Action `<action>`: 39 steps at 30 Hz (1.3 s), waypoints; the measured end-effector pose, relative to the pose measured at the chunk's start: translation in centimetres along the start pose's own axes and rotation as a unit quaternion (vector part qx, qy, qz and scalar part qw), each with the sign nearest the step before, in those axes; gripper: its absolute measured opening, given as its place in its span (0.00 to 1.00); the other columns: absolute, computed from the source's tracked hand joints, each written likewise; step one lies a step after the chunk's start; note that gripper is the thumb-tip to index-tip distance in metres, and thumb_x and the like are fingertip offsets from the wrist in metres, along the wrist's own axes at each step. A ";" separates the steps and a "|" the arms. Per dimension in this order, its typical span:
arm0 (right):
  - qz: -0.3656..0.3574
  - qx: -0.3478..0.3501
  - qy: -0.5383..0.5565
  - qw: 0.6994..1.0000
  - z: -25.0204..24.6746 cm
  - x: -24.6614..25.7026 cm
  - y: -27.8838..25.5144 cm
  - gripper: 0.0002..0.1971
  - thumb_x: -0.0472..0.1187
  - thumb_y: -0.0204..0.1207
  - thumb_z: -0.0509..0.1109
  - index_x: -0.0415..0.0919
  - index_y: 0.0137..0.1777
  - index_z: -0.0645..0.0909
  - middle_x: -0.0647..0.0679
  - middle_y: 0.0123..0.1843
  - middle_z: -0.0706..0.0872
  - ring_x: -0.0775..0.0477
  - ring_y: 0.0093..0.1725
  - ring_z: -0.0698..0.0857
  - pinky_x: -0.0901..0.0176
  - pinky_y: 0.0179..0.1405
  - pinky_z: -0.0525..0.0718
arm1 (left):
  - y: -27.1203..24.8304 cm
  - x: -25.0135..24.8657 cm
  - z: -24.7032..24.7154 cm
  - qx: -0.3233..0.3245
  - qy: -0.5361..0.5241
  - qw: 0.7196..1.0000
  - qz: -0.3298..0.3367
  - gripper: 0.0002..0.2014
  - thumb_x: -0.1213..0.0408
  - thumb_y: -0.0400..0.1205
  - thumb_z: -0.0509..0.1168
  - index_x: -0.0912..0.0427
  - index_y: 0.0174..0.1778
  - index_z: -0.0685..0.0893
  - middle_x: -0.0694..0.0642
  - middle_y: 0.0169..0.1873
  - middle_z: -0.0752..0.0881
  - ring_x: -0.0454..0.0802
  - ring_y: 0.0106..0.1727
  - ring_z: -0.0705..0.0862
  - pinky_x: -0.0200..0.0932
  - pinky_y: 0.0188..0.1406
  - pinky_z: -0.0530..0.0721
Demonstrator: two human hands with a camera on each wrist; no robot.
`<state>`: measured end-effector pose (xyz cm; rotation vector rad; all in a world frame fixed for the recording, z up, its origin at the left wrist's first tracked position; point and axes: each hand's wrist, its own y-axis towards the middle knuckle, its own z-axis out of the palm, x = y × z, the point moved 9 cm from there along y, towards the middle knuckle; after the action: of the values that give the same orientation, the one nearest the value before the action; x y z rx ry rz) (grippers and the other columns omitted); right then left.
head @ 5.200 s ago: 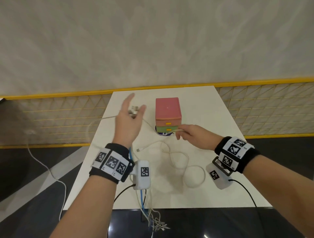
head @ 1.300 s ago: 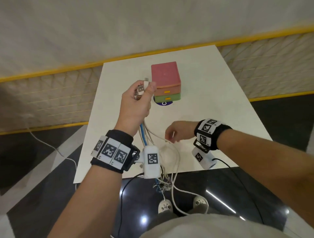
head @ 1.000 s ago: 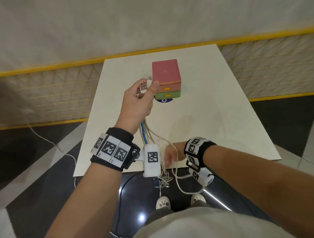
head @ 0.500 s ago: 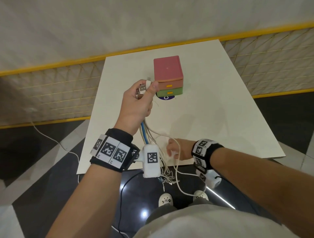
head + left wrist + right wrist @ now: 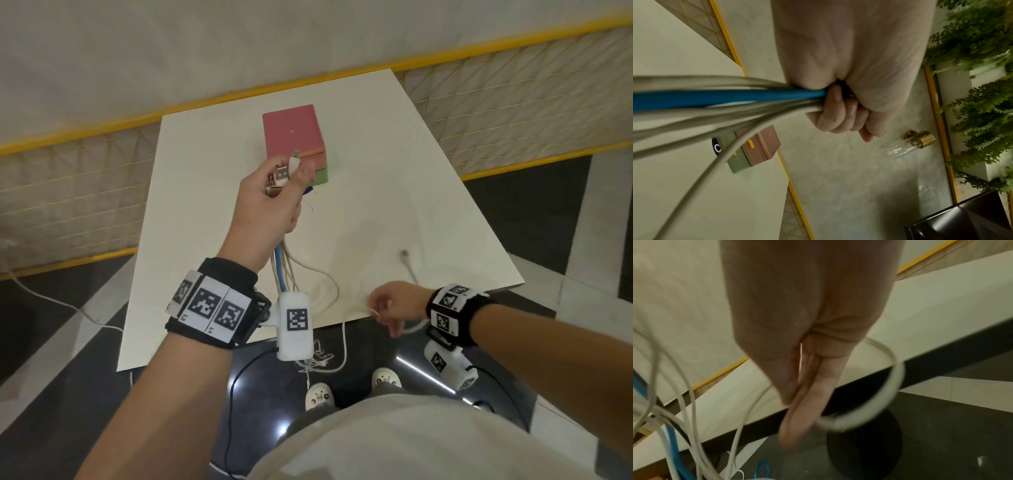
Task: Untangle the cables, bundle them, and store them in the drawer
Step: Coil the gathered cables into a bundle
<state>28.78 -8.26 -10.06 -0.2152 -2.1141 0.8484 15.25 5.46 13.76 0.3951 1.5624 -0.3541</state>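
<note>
My left hand (image 5: 274,202) is raised over the white table (image 5: 394,171) and grips a bundle of cables (image 5: 284,270), one blue and the others white, with their plugs (image 5: 281,176) sticking out above the fist. In the left wrist view the fingers (image 5: 838,113) curl tight round the cables (image 5: 715,97). My right hand (image 5: 383,315) is at the table's near edge and pinches a white cable (image 5: 894,378) that loops past its fingers (image 5: 803,410). That cable's free plug end (image 5: 405,255) lies on the table. The pink and green drawer box (image 5: 294,137) stands shut at the far middle.
A blue round sticker (image 5: 308,190) shows under the box. Loose cable ends and a thin wire tangle (image 5: 315,359) hang below the table edge above my shoes (image 5: 318,395). The table's black base (image 5: 863,443) stands on dark floor. A yellow-trimmed wall runs behind.
My right hand has moved right along the near table edge, pulling a white cable out; its plug end now lies on the table. The left hand keeps its grip on the bundle.
</note>
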 end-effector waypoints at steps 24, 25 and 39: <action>-0.308 -0.309 0.166 0.884 -5.5 18.1 -7.3 0.35 0.44 0.65 0.82 0.42 0.68 0.69 0.43 0.64 0.74 0.51 0.63 0.76 0.64 0.65 0.78 | -2.8 -2.1 5.7 0.132 -0.032 0.991 0.012 0.09 0.53 0.79 0.68 0.55 0.41 0.82 0.49 0.20 0.64 0.47 0.22 0.59 0.39 0.21 0.58; -0.335 -0.328 0.159 0.869 -5.7 18.6 -7.9 0.31 0.41 0.68 0.80 0.41 0.68 0.69 0.43 0.64 0.73 0.57 0.65 0.74 0.70 0.67 0.73 | -2.8 -2.6 5.5 0.127 -0.026 0.991 0.029 0.06 0.55 0.81 0.67 0.53 0.46 0.83 0.49 0.21 0.64 0.47 0.22 0.58 0.40 0.21 0.57; -0.293 -0.089 0.284 0.909 -5.1 21.2 -7.4 0.18 0.37 0.76 0.61 0.42 0.24 0.71 0.47 0.20 0.72 0.47 0.21 0.72 0.52 0.30 0.84 | -2.3 -4.2 3.6 0.029 0.019 0.997 0.070 0.15 0.53 0.87 0.60 0.56 0.37 0.74 0.64 0.24 0.72 0.55 0.21 0.69 0.44 0.22 0.74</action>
<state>19.98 -2.33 10.39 0.0808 -1.5595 0.1917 17.41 1.63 17.76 0.5559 1.5543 -0.2845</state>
